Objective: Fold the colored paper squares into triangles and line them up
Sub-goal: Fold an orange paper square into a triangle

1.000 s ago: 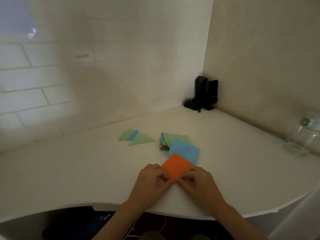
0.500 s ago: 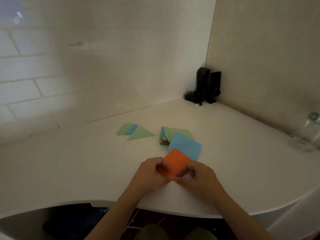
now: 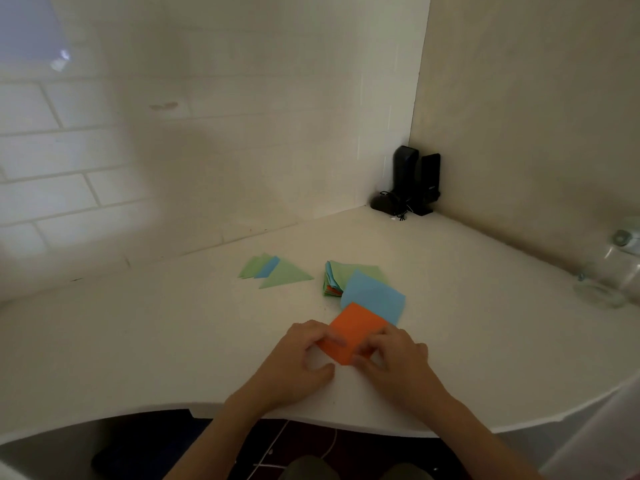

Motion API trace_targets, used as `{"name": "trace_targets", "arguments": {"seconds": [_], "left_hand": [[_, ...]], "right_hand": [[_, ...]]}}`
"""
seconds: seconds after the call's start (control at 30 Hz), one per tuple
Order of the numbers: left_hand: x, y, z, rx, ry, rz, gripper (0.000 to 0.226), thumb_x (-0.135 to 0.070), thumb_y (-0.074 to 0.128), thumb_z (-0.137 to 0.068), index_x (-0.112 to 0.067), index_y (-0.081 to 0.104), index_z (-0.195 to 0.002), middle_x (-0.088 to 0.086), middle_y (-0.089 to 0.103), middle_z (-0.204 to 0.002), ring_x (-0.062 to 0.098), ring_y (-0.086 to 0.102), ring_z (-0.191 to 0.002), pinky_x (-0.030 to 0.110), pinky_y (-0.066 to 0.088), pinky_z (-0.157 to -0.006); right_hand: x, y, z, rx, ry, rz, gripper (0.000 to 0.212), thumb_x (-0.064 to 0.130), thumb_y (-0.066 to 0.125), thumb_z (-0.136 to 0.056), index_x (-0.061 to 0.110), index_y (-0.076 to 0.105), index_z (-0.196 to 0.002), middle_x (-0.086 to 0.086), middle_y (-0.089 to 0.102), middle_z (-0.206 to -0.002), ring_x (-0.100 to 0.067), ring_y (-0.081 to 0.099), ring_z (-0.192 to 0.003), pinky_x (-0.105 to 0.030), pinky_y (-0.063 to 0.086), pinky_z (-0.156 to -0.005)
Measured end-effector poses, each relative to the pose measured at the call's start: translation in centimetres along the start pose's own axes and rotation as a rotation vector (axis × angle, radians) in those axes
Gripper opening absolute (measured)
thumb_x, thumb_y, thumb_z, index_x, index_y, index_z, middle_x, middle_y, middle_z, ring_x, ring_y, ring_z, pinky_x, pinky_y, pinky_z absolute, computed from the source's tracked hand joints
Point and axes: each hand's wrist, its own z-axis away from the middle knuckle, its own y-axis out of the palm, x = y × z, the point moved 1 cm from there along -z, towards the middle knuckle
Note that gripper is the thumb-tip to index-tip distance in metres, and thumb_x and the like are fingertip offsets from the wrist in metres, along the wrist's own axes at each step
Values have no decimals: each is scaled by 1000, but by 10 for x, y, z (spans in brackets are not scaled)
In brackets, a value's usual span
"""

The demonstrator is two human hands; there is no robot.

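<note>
An orange paper square lies on the white counter near its front edge, its near part lifted between my hands. My left hand pinches its left side with curled fingers. My right hand pinches its right near corner. Just behind it lies a blue square, overlapping a stack of colored squares topped with green. Farther left, folded triangles sit side by side: two green ones with a blue one between them.
Black speakers with a cable stand in the far corner where the tiled wall meets the side wall. A clear glass jar lies at the right edge. The counter's curved front edge runs below my wrists.
The near part of the orange square has risen off the counter between my fingers. My hands have shifted slightly on it. The camera view has moved a little.
</note>
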Motion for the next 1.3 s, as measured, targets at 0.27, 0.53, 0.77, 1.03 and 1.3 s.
{"name": "trace_targets", "arguments": {"seconds": [0.27,0.53,0.77,1.03,1.3], "left_hand": [[2,9,3,-131,215,-373,17,-29,52,-85,-30,62,-98,-15,61,-102,9,55,-88,27,40,-76],[-6,10,10,-201,158,-285,11,-30,58,-81,-25,67,-84,-11,62,-87,3,50,-78,16,40,-68],[0,9,6,-247,-4,-175,23,-42,69,-75,-19,65,-75,-10,58,-79,4,53,-69,20,45,-64],[-1,10,-3,-213,-210,-255,35,-49,72,-74,-19,54,-82,-7,45,-84,5,45,-69,13,35,-61],[4,-3,-7,-161,-255,-43,29,-24,81,-67,-22,57,-82,-7,60,-77,4,49,-61,13,40,-60]], "right_hand": [[-9,-16,-6,141,-127,-28,6,45,59,-87,43,55,-84,16,48,-104,-10,43,-103,-40,35,-94],[-21,-7,5,63,-173,-7,47,75,33,-71,43,62,-89,31,49,-106,9,40,-106,-32,27,-92],[-14,1,6,-48,-84,-19,34,80,38,-67,49,53,-68,32,49,-99,8,42,-100,-29,24,-87],[-2,9,4,-165,-4,87,26,59,57,-79,34,60,-75,19,47,-99,0,44,-96,-27,22,-82],[-7,10,1,-100,43,0,30,56,62,-77,44,45,-98,18,37,-112,0,44,-102,-27,21,-88]]}}
